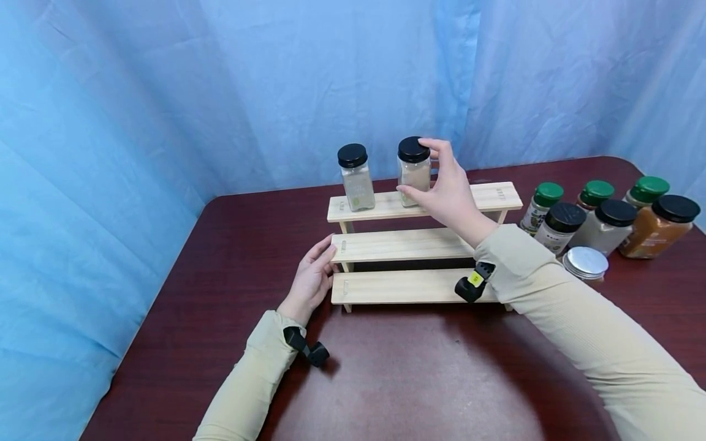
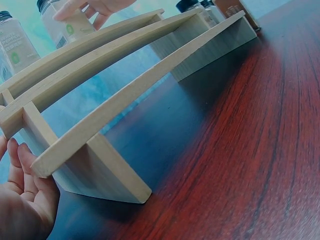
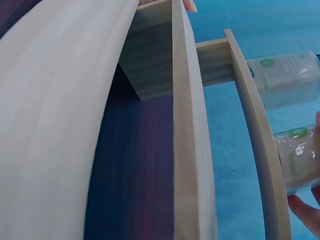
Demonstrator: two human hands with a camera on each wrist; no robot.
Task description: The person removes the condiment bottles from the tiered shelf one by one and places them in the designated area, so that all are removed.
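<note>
A three-tier wooden spice rack stands on the dark red table. My left hand grips the left end of its middle tier, thumb on the edge. At the top tier, my right hand holds a square glass spice jar with a black lid, its index finger on the lid and thumb low on the side. The jar, filled with pale powder, is upright with its base at the board. To its left, a similar black-lidded jar stands on the same tier. In the right wrist view, part of the held jar shows beyond the top board.
Right of the rack stand several more jars: green-lidded ones, black-lidded ones, one with orange-brown powder, and a silver-lidded one in front. A blue curtain hangs behind the table.
</note>
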